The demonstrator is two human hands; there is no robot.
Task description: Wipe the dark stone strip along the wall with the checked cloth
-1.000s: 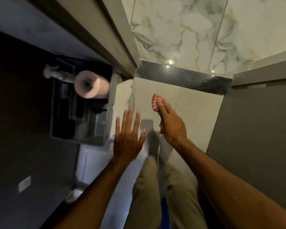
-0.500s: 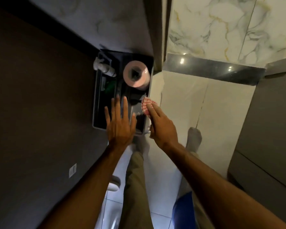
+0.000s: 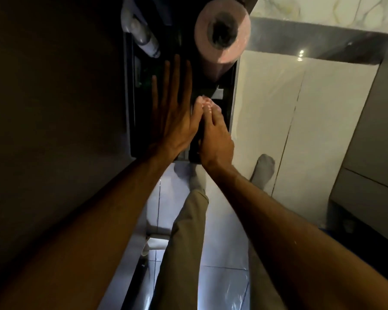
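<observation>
My right hand [image 3: 215, 139] grips the bunched red-and-white checked cloth [image 3: 203, 102], which pokes out past the fingertips over a dark recessed wall box [image 3: 130, 104]. My left hand [image 3: 174, 113] is spread flat and empty over that box, its thumb touching the right hand's fingers. The dark stone strip [image 3: 318, 44] runs along the foot of the marble wall at the upper right, well away from both hands.
A pink paper roll [image 3: 222, 32] and a white pipe fitting [image 3: 141, 39] sit in the box's top. A dark wall fills the left. Pale floor tiles [image 3: 267, 104], my trouser leg [image 3: 184, 242], my socked foot [image 3: 263, 170] and a grey cabinet [image 3: 372, 135] at right are visible.
The view has swung left and closer to the wall box. Both hands moved from over the pale floor onto the box, and the stone strip has slid to the upper right.
</observation>
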